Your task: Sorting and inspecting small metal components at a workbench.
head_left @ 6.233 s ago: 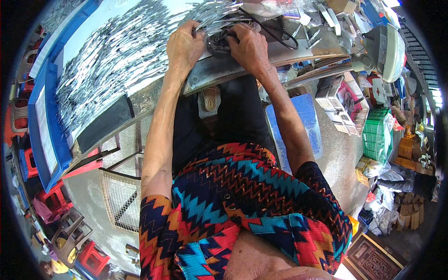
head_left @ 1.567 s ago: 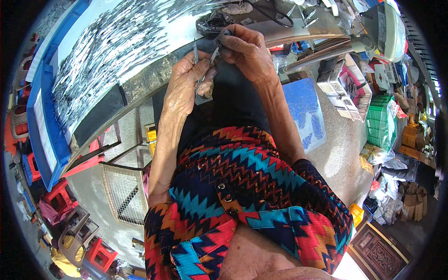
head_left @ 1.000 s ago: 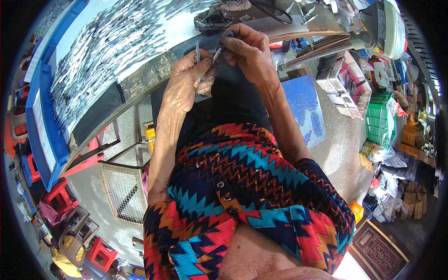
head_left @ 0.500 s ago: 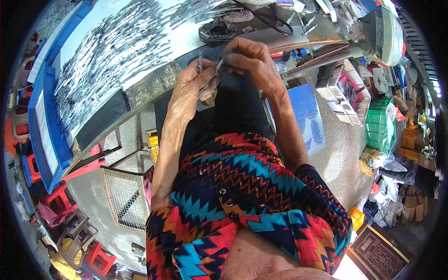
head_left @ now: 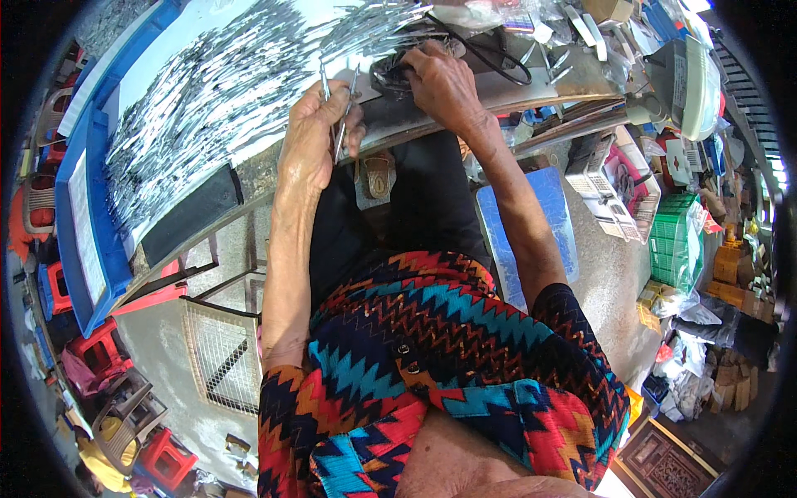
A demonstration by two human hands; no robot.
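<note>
My left hand (head_left: 314, 129), at the front edge of the workbench, is closed around slim, pointed metal pieces (head_left: 344, 116). Two tips stick up past the thumb, and the longer piece runs down across the palm; whether they are joined is hidden. To its right, my right hand (head_left: 440, 79) is bent over a black plastic bag (head_left: 388, 75) on the bench, fingers curled at the bag's opening. What those fingertips pinch is out of sight. A wide spread of thin, shiny metal pieces (head_left: 216, 100) covers the bench on the left.
A blue tray rim (head_left: 73, 216) bounds the metal pieces at the left. A black cable (head_left: 510, 62) loops right of the bag, near a few loose metal tools (head_left: 552, 60). A lamp (head_left: 693, 87) stands far right. A blue stool top (head_left: 531, 220) is below the bench.
My right hand has left the metal pieces by my left hand and moved up and right to the black bag. My left hand has shifted slightly left and up, still holding its pieces.
</note>
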